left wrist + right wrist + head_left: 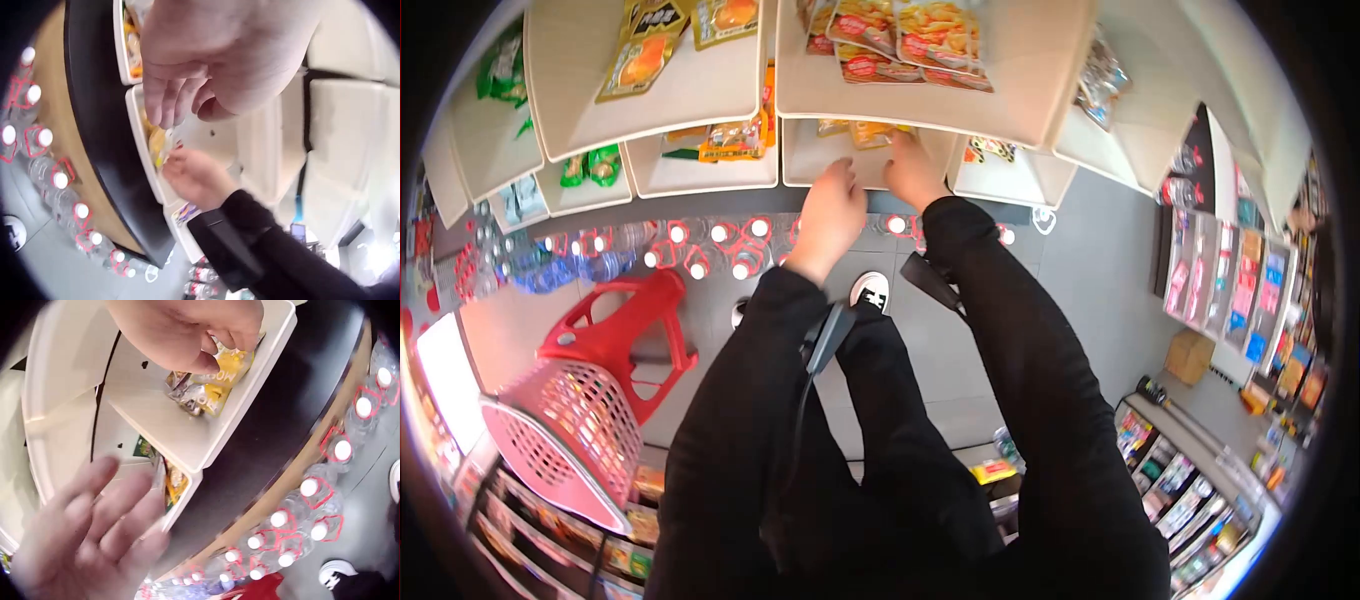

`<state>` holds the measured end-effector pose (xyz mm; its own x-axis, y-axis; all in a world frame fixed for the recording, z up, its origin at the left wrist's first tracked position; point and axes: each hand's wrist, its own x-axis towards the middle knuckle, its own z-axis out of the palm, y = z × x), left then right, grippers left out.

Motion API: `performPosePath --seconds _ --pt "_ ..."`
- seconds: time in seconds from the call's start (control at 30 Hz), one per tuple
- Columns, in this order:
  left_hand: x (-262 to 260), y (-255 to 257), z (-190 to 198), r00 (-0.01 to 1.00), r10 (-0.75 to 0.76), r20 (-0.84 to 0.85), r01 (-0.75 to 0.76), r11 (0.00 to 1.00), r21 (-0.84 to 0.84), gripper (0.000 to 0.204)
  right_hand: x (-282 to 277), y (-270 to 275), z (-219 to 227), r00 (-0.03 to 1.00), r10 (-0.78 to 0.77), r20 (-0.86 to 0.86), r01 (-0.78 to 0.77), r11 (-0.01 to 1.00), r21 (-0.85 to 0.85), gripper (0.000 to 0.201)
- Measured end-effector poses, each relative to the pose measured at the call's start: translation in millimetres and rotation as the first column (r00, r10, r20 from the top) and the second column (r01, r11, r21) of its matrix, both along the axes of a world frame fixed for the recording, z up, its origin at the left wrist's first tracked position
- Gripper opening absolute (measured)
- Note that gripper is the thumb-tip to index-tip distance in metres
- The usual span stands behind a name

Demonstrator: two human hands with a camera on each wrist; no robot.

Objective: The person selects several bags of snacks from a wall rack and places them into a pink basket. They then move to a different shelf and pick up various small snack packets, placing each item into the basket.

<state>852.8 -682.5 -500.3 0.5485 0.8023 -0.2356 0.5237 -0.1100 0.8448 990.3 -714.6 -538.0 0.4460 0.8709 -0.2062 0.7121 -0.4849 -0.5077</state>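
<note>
Two small yellow snack packets lie in a white lower bin. In the right wrist view my right hand point(187, 331) reaches into that bin, its fingers and thumb curled at the top of the upper yellow snack packet point(232, 365). A second yellow packet point(211, 397) lies right beside it. My left hand point(835, 215) hovers at the bin's front edge with nothing in it. From the left wrist view, the fingers of that left hand point(219, 59) hang loosely bent. The white bin point(800, 165) stands below a larger upper bin.
The upper bin point(800, 95) with orange snack bags point(940, 40) overhangs the lower one. Neighbouring bins hold green packets point(604, 163) and orange packets point(735, 138). Water bottles point(760, 228) with white caps stand on the floor below. A red stool point(625, 325) and pink basket point(570, 425) are at left.
</note>
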Motion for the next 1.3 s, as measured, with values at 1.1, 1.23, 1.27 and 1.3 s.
performPosePath --seconds 1.1,1.23,1.27,1.3 --pt "-267.1 -115.7 87.9 0.712 0.658 0.246 -0.416 0.678 -0.606 0.004 -182.9 -79.5 122.3 0.402 -0.058 -0.914 -0.255 0.951 -0.173 0.016" --pt "-366.5 -122.9 171.4 0.577 0.798 0.176 -0.689 0.591 -0.419 0.006 -302.2 -60.1 161.0 0.247 0.062 -0.967 -0.327 0.945 -0.023 0.014" --pt "-390.1 -124.4 188.8 0.542 0.822 0.172 -0.740 0.564 -0.367 0.007 -329.3 -55.9 167.1 0.243 0.129 -0.961 -0.364 0.931 0.033 0.014" --pt "-412.3 -123.1 207.9 0.517 0.843 0.151 -0.786 0.537 -0.307 0.008 -356.9 -50.9 175.8 0.216 0.186 -0.959 -0.405 0.910 0.086 0.014"
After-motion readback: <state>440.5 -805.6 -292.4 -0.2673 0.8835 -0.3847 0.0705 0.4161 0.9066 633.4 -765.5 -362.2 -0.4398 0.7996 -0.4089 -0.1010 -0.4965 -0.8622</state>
